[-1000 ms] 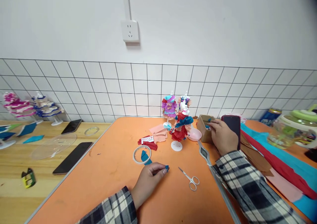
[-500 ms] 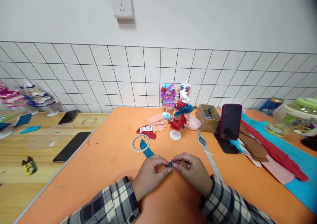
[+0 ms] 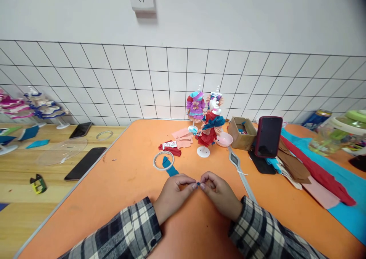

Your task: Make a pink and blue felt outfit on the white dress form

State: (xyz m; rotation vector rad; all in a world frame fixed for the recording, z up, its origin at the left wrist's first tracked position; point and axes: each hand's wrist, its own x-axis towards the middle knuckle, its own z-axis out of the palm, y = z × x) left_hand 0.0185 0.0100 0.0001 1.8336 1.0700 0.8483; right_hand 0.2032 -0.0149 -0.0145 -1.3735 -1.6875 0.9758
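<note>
Between the fingertips of both hands is a tiny blue piece, mostly covered by the fingers. My left hand pinches it from the left, and my right hand pinches it from the right, other fingers curled. Just beyond my left hand lies a blue strip, partly inside a round clear ring. Red strips with a white label and pink pieces are farther back. A small stand with a red and blue ruffled dress is behind my hands.
Behind are a purple dress, a pink bowl and a cardboard box. An upright phone, coloured fabric and a grey strap are at right. A dark phone and yellow-green clip lie left.
The blue piece shows less between the fingertips and looks narrower at its middle. My hands stay pinched together, with the right fingers slightly shifted. The camera view has tilted a little.
</note>
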